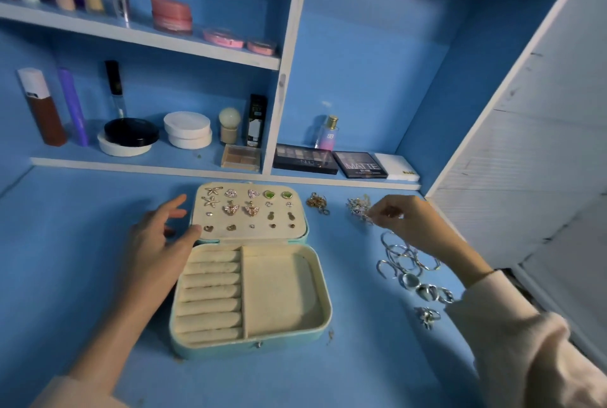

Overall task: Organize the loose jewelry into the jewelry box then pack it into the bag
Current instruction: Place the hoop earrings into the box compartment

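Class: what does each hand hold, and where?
Right hand pinches the tangled silver jewellery heap at its right edge. Left hand holds nothing; its thumb touches the cream box lid.

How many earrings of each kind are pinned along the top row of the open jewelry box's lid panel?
Starfish earring: 1
Triangle earrings: 2
Green stone earrings: 2
Total: 5

Cosmetic bottles (pixel 42 105), compacts (pixel 187 130) and palettes (pixel 305 159) line blue shelves (pixel 147 164).
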`<state>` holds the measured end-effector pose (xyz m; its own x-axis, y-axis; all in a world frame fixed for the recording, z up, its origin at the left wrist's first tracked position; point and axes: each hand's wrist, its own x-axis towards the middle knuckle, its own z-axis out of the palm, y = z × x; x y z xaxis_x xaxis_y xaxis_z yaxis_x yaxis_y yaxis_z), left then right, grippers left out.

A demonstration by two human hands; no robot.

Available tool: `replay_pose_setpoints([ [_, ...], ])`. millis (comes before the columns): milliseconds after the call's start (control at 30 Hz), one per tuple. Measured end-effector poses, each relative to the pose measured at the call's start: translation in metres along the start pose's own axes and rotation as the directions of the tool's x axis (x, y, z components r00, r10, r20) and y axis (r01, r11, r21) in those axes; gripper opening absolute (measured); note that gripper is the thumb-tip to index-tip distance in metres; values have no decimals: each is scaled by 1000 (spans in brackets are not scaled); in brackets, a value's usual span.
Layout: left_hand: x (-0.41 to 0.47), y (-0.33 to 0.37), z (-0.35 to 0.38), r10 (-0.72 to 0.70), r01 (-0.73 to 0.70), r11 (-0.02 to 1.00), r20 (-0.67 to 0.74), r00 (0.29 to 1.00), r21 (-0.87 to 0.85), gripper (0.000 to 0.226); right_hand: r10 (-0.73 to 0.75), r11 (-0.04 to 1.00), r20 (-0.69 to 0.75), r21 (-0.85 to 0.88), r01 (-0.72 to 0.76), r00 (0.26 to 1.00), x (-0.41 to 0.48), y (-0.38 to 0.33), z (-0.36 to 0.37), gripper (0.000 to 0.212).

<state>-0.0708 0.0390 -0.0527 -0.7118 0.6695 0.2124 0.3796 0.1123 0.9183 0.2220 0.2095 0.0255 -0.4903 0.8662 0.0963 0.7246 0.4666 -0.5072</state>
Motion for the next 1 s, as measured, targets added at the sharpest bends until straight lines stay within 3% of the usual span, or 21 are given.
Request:
replay_pose_setpoints([
  [100, 1, -1, 0, -8, 8, 1000, 9, 1000, -13, 48, 130, 965, 89, -239, -106, 988, 1, 23, -13, 13],
  [200, 0, -1, 0, -1, 2, 1000, 19, 1000, -25, 49, 253, 894, 136, -412, -178, 958, 0, 41, -17, 32],
  [333, 1, -1, 1, -3, 4, 1000, 25, 1000, -26, 50, 318, 904, 83, -326, -276, 945, -1, 50, -12, 18],
  [533, 1, 0, 0, -23, 23, 999, 11, 1000, -22, 50, 286, 939, 70, -217, -266, 956, 2, 45, 1, 7],
  [633, -1, 2, 0, -24, 24, 1000, 12, 1000, -17, 49, 181, 962, 63, -217, -163, 981, 2, 39, 6, 6],
  [700, -1, 2, 0, -23, 24, 1000, 14, 1000, -20, 49, 50, 978, -48, -199, -59, 998, 2, 33, 11, 6],
  [800, -2, 3, -1, -29, 29, 999, 11, 1000, -17, 49, -178, 974, -305, -188, 125, 936, 0, 15, 15, 4],
  [867, -2, 4, 1, -35, 35, 999, 14, 999, -20, 49, -228, 973, -380, -131, 192, 897, -6, -8, 15, 6],
  [933, -2, 5, 2, -48, 48, 999, 11, 999, -23, 48, -244, 969, -334, -47, 243, 910, -15, -38, 21, 7],
  [1000, -3, 5, 2, -52, 52, 998, 8, 999, -20, 48, -304, 952, -182, -42, 302, 935, -25, -66, 36, 8],
])
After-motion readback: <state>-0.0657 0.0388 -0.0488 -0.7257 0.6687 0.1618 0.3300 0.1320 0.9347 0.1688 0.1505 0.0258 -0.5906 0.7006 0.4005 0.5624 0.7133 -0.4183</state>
